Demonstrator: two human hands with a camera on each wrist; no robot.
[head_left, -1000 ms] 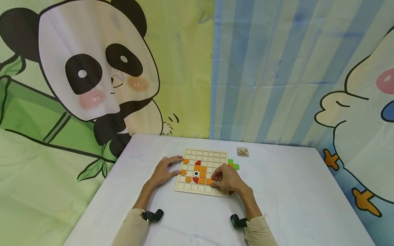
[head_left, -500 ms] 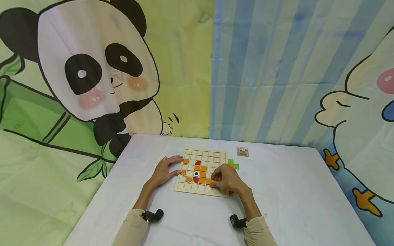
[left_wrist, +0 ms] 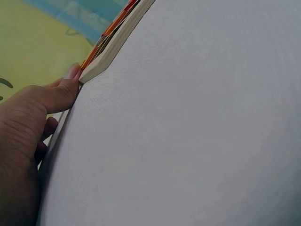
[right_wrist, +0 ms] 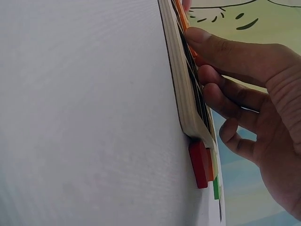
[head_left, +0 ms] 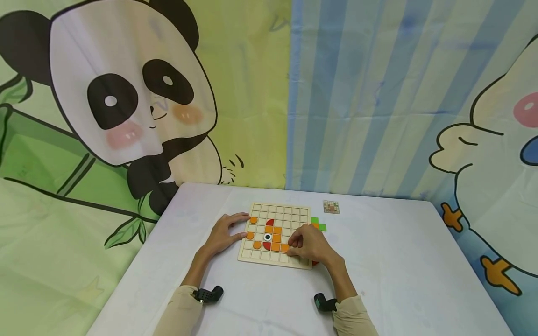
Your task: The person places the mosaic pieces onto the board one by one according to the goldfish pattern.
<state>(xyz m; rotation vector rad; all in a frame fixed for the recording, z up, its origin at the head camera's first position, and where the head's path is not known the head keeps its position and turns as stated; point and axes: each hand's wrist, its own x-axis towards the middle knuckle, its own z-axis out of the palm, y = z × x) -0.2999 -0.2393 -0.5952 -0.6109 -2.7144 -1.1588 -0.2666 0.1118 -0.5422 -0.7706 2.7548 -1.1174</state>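
Note:
A wooden grid board (head_left: 296,213) lies on the white table. My left hand (head_left: 221,234) rests at its left edge; in the left wrist view the thumb (left_wrist: 70,77) touches the edge beside an orange piece. With curled fingers, my right hand (head_left: 313,242) pinches an orange square tile (head_left: 285,248) at the board's lower right; its far side is hidden by the fingers. Adjoining orange squares (head_left: 276,238), a white-and-black eye disc (head_left: 267,237) and two red quarter-round pieces (head_left: 270,222) sit on the grid. Orange discs (head_left: 250,236) lie along its left side.
Beyond the board's right edge lie green pieces (head_left: 322,227), partly hidden orange ones, and a red piece (right_wrist: 198,164) close to the board's corner. A small patterned card (head_left: 331,206) is at the table's back. Printed curtains hang behind.

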